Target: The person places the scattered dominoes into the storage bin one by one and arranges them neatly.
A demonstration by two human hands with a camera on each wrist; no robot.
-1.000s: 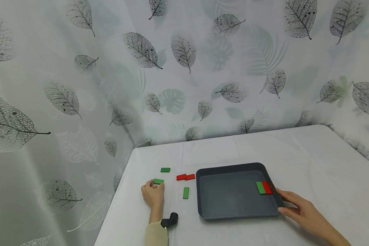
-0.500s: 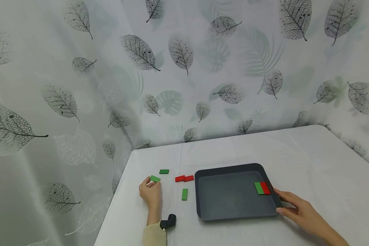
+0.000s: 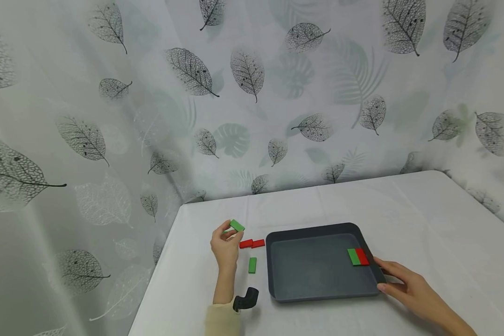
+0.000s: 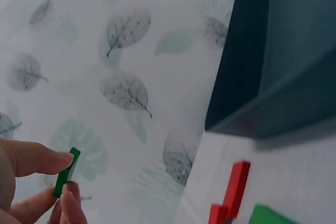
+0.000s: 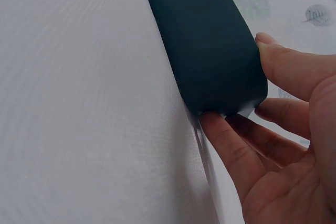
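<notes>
My left hand point(image 3: 226, 247) pinches a green block point(image 3: 237, 226) between thumb and fingertips, above the table at the left. In the left wrist view the same green block point(image 4: 67, 173) is seen nearly edge-on. Against the right side of a dark grey tray point(image 3: 311, 270), my right hand point(image 3: 409, 284) holds the rim near the front corner, thumb on one side and fingers on the other. Inside that tray, a green block point(image 3: 353, 257) and a red block point(image 3: 362, 256) lie side by side by the right wall.
Two red blocks point(image 3: 246, 243) touch each other left of the tray. A green block point(image 3: 252, 265) lies nearer the front, and another is mostly hidden behind the left hand. A leaf-patterned curtain point(image 3: 252, 116) hangs behind the white table point(image 3: 319, 205).
The left hand has lifted the green block off the table and carried it rightward and away from me. The right hand and tray have stayed in place.
</notes>
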